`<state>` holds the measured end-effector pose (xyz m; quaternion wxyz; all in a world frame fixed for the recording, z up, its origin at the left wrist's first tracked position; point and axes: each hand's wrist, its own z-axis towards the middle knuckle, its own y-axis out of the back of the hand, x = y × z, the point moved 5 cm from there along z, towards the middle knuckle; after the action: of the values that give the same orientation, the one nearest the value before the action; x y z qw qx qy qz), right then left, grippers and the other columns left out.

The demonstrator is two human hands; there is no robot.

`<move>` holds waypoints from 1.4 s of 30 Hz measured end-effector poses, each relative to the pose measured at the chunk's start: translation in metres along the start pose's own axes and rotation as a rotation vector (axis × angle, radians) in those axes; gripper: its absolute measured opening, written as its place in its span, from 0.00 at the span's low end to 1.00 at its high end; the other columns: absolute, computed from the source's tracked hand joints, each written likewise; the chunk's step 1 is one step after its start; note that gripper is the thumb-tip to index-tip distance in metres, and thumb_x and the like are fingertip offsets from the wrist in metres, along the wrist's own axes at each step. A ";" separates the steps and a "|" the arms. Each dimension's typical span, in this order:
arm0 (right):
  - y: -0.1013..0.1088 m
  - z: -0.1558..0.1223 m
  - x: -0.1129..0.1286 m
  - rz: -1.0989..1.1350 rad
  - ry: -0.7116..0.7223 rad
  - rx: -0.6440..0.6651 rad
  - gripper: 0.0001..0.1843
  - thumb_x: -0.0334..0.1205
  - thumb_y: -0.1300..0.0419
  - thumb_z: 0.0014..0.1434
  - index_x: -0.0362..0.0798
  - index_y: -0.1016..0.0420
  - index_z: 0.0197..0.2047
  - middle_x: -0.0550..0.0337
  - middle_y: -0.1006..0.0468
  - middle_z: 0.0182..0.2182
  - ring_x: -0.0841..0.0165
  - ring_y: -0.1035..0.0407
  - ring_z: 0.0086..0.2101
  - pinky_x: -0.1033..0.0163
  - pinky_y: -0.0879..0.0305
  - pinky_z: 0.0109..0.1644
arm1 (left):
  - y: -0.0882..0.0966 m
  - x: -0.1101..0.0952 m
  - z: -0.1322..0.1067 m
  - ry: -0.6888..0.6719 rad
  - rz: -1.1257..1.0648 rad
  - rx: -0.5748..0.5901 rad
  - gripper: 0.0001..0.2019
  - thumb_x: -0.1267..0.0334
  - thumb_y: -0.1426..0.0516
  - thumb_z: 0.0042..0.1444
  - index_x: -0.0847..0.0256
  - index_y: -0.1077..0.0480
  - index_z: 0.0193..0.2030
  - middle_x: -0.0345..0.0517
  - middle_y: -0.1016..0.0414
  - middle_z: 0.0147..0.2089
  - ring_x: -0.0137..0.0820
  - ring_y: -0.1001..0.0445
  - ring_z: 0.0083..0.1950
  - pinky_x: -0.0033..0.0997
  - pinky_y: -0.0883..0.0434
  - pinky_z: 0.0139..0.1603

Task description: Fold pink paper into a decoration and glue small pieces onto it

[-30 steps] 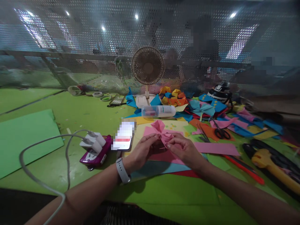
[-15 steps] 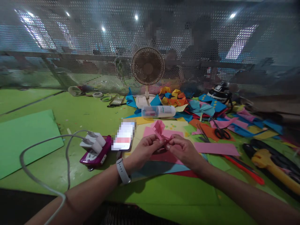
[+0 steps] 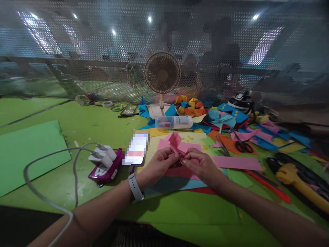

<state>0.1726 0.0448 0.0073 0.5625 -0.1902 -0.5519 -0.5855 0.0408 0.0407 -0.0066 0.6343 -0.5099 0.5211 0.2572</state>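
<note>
Both my hands pinch a folded piece of pink paper (image 3: 174, 140) at the middle of the table. My left hand (image 3: 160, 163) has its thumb and fingers closed on the paper's near left side. From the right, my right hand (image 3: 202, 166) grips it with thumb and forefinger, fingertips close to the left thumb. A folded flap of the paper stands up above the fingers; its lower part is partly hidden by them. Below the hands lie stacked sheets of coloured paper (image 3: 177, 183), pink, blue and red. A lit phone (image 3: 136, 149) lies left of my left hand.
Left are white plugs (image 3: 102, 156) on a purple power strip (image 3: 113, 171), with a grey cable looping over my left forearm, and a green sheet (image 3: 33, 154). Right lie scissors (image 3: 243, 145), a pink strip (image 3: 238, 163) and a yellow-black tool (image 3: 298, 178). Behind stand a fan (image 3: 162, 72) and a bottle (image 3: 182, 122).
Almost nothing differs. My fingertips have shifted very slightly on the pink paper, which stays in both hands.
</note>
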 end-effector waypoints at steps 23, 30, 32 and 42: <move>-0.014 -0.003 -0.016 0.481 -0.305 -0.033 0.13 0.48 0.37 0.51 0.45 0.23 0.30 0.60 0.23 0.24 0.72 0.32 0.25 0.65 0.34 0.32 | -0.004 -0.008 -0.003 -0.133 -0.076 -0.031 0.12 0.63 0.41 0.53 0.60 0.36 0.42 0.37 0.31 0.29 0.24 0.33 0.30 0.26 0.37 0.33; -0.016 -0.002 -0.006 0.547 -0.297 0.050 0.21 0.53 0.46 0.58 0.45 0.23 0.30 0.57 0.23 0.26 0.70 0.30 0.28 0.62 0.34 0.39 | 0.003 -0.008 -0.001 -0.118 -0.067 -0.081 0.17 0.62 0.39 0.50 0.62 0.36 0.45 0.40 0.28 0.31 0.24 0.31 0.31 0.26 0.35 0.34; -0.014 -0.003 -0.006 0.483 -0.302 0.050 0.23 0.54 0.48 0.58 0.44 0.25 0.26 0.58 0.25 0.23 0.70 0.31 0.26 0.63 0.35 0.35 | 0.003 -0.010 -0.001 -0.117 -0.050 -0.079 0.18 0.61 0.38 0.49 0.62 0.36 0.45 0.41 0.28 0.31 0.25 0.31 0.31 0.26 0.35 0.33; -0.007 -0.003 -0.012 0.308 -0.240 -0.013 0.19 0.51 0.46 0.58 0.47 0.39 0.23 0.68 0.40 0.17 0.77 0.49 0.18 0.69 0.51 0.22 | 0.007 -0.006 -0.001 -0.027 -0.055 -0.119 0.12 0.61 0.37 0.48 0.62 0.35 0.36 0.41 0.28 0.35 0.25 0.29 0.35 0.27 0.34 0.41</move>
<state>0.1716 0.0457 -0.0063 0.5743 -0.3446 -0.5756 -0.4691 0.0323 0.0437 -0.0033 0.6168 -0.5571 0.4821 0.2773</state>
